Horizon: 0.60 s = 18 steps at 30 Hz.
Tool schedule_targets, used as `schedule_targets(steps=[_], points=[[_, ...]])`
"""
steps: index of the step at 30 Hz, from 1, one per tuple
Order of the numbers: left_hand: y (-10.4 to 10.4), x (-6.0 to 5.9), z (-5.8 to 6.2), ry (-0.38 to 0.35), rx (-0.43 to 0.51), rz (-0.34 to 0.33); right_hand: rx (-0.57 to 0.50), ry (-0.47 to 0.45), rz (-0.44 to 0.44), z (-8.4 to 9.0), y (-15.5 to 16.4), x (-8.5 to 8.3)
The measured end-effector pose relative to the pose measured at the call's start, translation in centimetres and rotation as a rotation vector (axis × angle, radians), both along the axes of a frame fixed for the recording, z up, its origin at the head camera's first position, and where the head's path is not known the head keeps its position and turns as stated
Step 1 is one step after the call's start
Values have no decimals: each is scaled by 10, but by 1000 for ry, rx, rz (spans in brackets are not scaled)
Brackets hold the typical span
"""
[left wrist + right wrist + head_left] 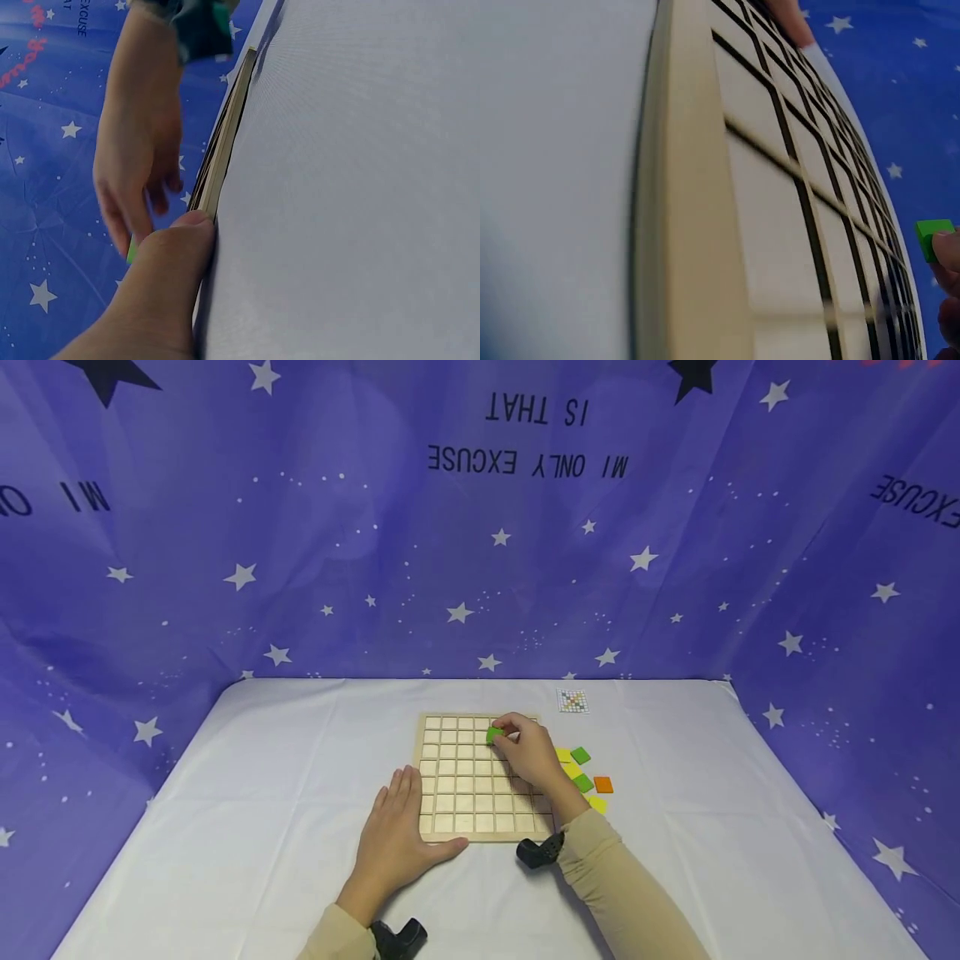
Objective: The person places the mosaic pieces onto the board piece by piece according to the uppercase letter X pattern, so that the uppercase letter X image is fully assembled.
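A square wooden board (465,785) with a grid of shallow cells lies on the white table. My right hand (528,752) pinches a green square tile (493,735) between thumb and fingertips, over the upper right part of the grid. The right wrist view shows the green tile (928,236) at its right edge, above the board's surface. With straight fingers along the left side, my left hand (393,839) rests at the board's lower left corner. Its thumb (169,262) lies against the front edge of the frame.
Right of the board lie several loose tiles: yellow tiles (597,803), green tiles (581,756) and an orange tile (603,785). A small card with a coloured grid pattern (573,701) is at the back right. A blue star-printed curtain (390,568) hangs behind the table.
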State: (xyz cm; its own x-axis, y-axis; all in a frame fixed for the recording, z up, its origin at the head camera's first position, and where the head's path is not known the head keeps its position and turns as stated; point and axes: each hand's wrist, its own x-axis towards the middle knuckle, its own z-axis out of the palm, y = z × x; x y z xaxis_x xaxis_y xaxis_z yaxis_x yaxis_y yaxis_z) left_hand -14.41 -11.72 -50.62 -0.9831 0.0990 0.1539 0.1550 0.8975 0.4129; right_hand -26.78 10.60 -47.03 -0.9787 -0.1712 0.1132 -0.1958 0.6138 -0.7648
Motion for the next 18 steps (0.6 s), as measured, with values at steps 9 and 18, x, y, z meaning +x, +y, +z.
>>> schedule_targets(steps=[9, 18], points=[[-1, -1, -2, 25, -18, -3, 7, 48, 62, -5, -56, -3], [-2, 0, -2, 18, -20, 0, 122, 105, -11, -11, -79, -3]])
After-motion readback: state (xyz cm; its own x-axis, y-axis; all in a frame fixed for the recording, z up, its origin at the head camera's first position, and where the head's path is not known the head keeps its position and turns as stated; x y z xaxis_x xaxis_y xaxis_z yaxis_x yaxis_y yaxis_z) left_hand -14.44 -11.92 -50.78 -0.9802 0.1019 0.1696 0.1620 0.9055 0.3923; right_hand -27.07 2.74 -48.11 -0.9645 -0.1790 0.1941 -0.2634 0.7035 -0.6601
